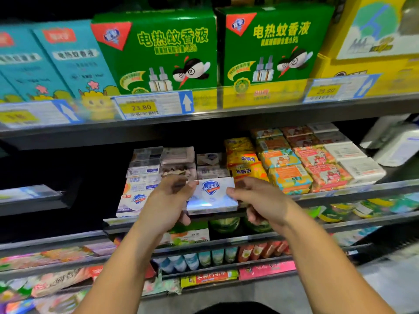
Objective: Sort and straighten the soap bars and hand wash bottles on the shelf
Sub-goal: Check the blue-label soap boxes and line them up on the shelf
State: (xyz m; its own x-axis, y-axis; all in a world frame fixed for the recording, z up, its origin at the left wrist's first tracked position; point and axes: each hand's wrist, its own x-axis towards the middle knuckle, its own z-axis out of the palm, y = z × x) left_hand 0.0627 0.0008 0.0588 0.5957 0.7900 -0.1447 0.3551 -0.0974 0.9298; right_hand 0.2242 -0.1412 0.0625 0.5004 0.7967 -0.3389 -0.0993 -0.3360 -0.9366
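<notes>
A white boxed soap bar with a blue shield logo is held flat at the front edge of the middle shelf. My left hand grips its left end and my right hand grips its right end. Just left of it lies a similar white soap box, with more white soap boxes stacked behind. To the right sit yellow soap packs, orange soap packs, pink soap packs and white soap packs in rows.
The shelf above carries green mosquito-liquid boxes, teal boxes, yellow boxes and price tags. White bottles stand at the far right. Lower shelves hold small bottles and packets.
</notes>
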